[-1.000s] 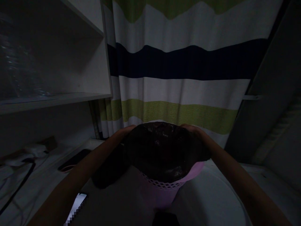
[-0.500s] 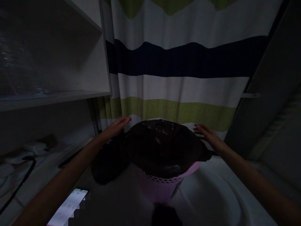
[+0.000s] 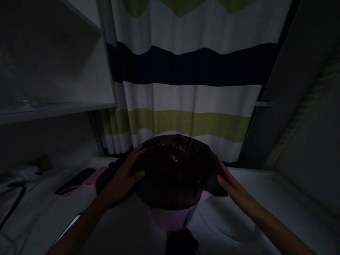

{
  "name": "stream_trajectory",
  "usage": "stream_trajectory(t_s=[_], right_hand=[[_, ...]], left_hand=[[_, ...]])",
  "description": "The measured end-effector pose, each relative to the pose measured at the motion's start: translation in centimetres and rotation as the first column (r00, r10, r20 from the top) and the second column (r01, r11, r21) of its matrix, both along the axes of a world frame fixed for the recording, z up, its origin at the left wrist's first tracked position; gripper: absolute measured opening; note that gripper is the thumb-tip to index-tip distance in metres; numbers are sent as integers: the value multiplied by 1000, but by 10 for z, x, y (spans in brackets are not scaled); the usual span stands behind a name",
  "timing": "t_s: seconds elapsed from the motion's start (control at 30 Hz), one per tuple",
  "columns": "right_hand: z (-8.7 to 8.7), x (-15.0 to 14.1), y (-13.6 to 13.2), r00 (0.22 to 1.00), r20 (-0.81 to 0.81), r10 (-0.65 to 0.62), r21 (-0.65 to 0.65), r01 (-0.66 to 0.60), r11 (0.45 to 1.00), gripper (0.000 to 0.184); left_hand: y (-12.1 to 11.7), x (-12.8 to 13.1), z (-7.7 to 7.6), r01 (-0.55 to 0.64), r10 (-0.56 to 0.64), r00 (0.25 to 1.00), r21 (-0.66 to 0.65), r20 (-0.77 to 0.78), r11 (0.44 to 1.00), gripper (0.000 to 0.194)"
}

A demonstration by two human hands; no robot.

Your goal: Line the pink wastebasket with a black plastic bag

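A pink plastic bin [image 3: 174, 221] stands in the middle of a white surface in a dim room, lined with a black plastic bag [image 3: 175, 170] whose edge is folded down over the rim. My left hand [image 3: 124, 175] lies flat on the bag's left side, fingers spread and thumb out. My right hand [image 3: 232, 187] presses the bag's right side with fingers stretched out. Neither hand grips anything. The bin's lower part is partly hidden by the bag.
A striped curtain [image 3: 186, 88] of white, navy and green hangs behind the bin. White shelves [image 3: 53, 109] stand at the left. A dark pink-edged flat object [image 3: 77, 180] and a lit phone edge [image 3: 67, 228] lie at the left; a small dark object [image 3: 182, 242] sits below the bin.
Both hands came off the far rim, hovered open beside the bag, then came down nearer me onto the bag's sides. The view shifted to the right.
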State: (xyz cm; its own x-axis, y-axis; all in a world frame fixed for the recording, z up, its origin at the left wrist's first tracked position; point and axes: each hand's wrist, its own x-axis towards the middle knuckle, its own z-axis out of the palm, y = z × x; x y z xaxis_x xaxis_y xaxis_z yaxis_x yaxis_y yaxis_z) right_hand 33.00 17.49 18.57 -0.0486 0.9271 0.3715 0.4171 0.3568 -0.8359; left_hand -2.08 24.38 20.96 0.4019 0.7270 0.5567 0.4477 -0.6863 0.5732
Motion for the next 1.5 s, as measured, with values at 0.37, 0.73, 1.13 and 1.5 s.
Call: stream_trajectory(t_s=[0.37, 0.73, 1.13, 1.5], right_hand=[[-16, 18, -40, 991, 129, 27, -94, -15, 995, 86], [50, 11, -60, 978, -20, -207, 225, 206, 952, 62], [27, -15, -50, 814, 581, -16, 467, -317, 826, 46], [22, -18, -48, 785, 609, -117, 555, -316, 769, 33]], left_hand=[[-29, -20, 16, -58, 73, 991, 130, -108, 990, 65], [37, 46, 130, 74, -49, 903, 42, -426, 996, 41], [137, 69, 65, -14, -143, 811, -262, -567, 965, 62], [76, 110, 81, 101, 56, 701, 177, -711, 979, 52]])
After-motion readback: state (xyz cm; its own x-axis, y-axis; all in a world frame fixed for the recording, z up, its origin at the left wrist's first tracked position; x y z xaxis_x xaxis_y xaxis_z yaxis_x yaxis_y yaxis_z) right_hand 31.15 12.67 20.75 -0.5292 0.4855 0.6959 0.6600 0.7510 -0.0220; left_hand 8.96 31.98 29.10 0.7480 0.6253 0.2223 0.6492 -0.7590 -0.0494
